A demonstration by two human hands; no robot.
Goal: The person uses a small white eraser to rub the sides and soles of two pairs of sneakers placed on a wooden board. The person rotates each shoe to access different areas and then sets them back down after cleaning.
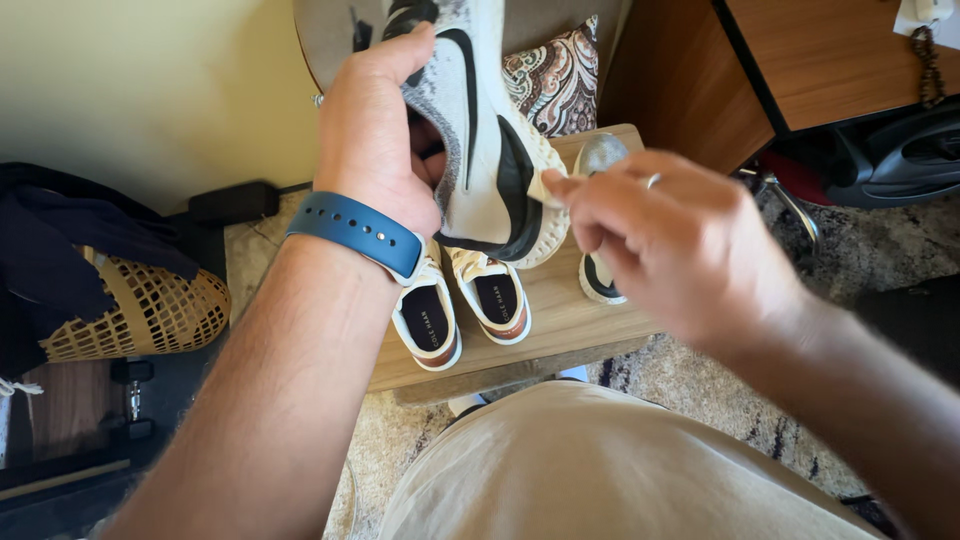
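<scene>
Your left hand (375,140) holds a sneaker (485,130) at upper centre; your right hand (670,240) touches its heel from the right. Below, a pair of shoes (465,310) sits on the worktop (560,320). A basket (140,310) lies at left.

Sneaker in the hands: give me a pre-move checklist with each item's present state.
1. Left hand grips the grey-and-white sneaker, fingers inside the opening: ok.
2. Right hand pinches a small pale wipe against the heel: ok.
3. Sneaker lifted clear of the wooden bench: ok.
4. Pair of white shoes resting on the bench: ok.
5. Sole's cleanliness: cannot tell.
</scene>
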